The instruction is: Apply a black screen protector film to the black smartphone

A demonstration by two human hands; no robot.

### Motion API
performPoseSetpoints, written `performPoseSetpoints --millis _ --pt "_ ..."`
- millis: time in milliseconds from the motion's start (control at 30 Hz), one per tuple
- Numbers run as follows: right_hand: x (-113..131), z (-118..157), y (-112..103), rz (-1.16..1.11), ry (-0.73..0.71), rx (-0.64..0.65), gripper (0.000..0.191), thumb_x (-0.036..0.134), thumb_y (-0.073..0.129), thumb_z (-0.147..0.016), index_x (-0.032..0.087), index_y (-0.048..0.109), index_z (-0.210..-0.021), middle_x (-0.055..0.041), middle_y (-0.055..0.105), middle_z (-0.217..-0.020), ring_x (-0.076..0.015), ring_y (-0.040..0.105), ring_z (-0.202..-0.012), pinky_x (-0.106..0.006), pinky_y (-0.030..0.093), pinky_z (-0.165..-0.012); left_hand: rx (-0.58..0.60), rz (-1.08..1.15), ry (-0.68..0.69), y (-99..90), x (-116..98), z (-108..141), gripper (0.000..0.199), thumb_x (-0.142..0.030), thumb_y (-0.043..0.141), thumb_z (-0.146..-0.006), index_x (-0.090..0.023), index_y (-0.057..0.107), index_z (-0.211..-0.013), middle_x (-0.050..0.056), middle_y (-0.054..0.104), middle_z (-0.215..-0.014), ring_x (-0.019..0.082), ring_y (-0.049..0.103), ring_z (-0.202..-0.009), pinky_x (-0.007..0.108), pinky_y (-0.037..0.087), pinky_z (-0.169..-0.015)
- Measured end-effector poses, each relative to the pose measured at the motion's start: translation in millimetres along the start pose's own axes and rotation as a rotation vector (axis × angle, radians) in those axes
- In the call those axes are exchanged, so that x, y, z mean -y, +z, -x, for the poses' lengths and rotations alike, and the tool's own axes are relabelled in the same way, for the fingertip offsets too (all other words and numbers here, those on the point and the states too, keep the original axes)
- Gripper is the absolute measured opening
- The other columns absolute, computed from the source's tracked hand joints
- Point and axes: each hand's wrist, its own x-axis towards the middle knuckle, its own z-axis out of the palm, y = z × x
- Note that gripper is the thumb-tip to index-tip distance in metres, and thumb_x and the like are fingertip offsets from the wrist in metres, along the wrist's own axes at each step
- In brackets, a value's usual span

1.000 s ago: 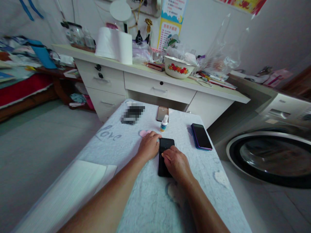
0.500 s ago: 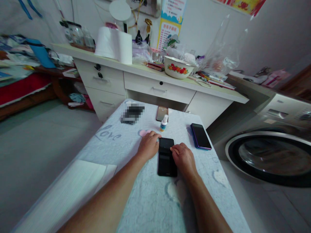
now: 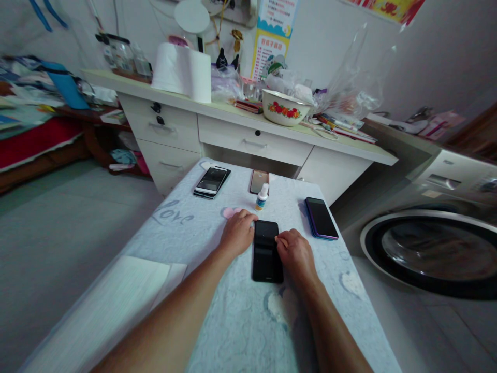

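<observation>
A black smartphone (image 3: 267, 259) lies face up on the cloth-covered table, its dark screen showing faint reflections. My left hand (image 3: 237, 230) grips its upper left edge, fingertips near the top corner. On the opposite side, my right hand (image 3: 295, 251) is closed, with fingertips pinched together at the right edge of the screen. Whatever those fingertips may hold is too small or hidden to make out. Just beyond the phone stands a small white spray bottle (image 3: 262, 198) with a blue and yellow label.
Behind the bottle lies a phone case or phone (image 3: 259, 181). Stacked phones (image 3: 213, 180) sit at the far left, and another dark phone (image 3: 322, 218) at the right. White folded sheets (image 3: 112, 305) are near left. A desk (image 3: 248, 140) and washing machine (image 3: 438, 207) border the table.
My right hand has shifted slightly right, its fingertips moving from over the screen toward the phone's edge. My left hand and the phone stay in place.
</observation>
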Motion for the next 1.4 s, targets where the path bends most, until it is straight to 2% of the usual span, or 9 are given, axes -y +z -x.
performPoseSetpoints --millis 300,533,800,1033,1400 --pt "21 8 -1 0.010 -0.050 0.068 0.016 0.020 0.053 -0.088 0.021 0.064 -0.077 -0.0017 0.060 -0.081 -0.0130 0.056 -0.074 -0.023 0.033 -0.063 0.005 -0.003 -0.005 -1.3 -1 0 0.032 -0.010 0.051 -0.079 -0.020 0.063 -0.107 0.007 0.060 -0.107 0.020 0.054 -0.107 0.035 0.041 -0.098" --pt "32 13 0 -0.020 -0.119 0.103 0.016 0.019 0.052 -0.089 0.021 0.064 -0.080 -0.0012 0.059 -0.084 -0.0120 0.057 -0.076 -0.022 0.036 -0.066 0.015 -0.019 -0.008 -2.7 -3 0 0.033 -0.010 0.050 -0.079 -0.018 0.064 -0.109 0.007 0.061 -0.108 0.020 0.055 -0.106 0.034 0.042 -0.097" --pt "35 16 -1 -0.057 -0.223 0.135 0.017 0.018 0.051 -0.089 0.020 0.062 -0.076 -0.0005 0.057 -0.082 -0.0101 0.054 -0.069 -0.021 0.035 -0.063 0.010 -0.028 -0.005 -1.7 -2 -1 0.035 -0.010 0.050 -0.078 -0.018 0.064 -0.109 0.007 0.061 -0.107 0.021 0.055 -0.105 0.034 0.042 -0.097" --pt "36 17 -1 -0.102 -0.284 0.167 0.017 0.017 0.051 -0.089 0.020 0.062 -0.077 -0.0009 0.057 -0.082 -0.0106 0.054 -0.071 -0.020 0.037 -0.065 -0.001 -0.019 0.006 -1.3 -2 0 0.033 -0.011 0.051 -0.079 -0.018 0.065 -0.107 0.007 0.061 -0.107 0.021 0.054 -0.105 0.034 0.042 -0.098" --pt "25 12 -1 -0.069 -0.249 0.135 0.016 0.020 0.053 -0.089 0.020 0.064 -0.078 -0.0012 0.058 -0.081 -0.0117 0.055 -0.072 -0.022 0.036 -0.065 0.001 -0.021 0.011 -0.6 0 0 0.033 -0.010 0.050 -0.079 -0.019 0.064 -0.108 0.007 0.061 -0.108 0.020 0.054 -0.106 0.034 0.042 -0.098"
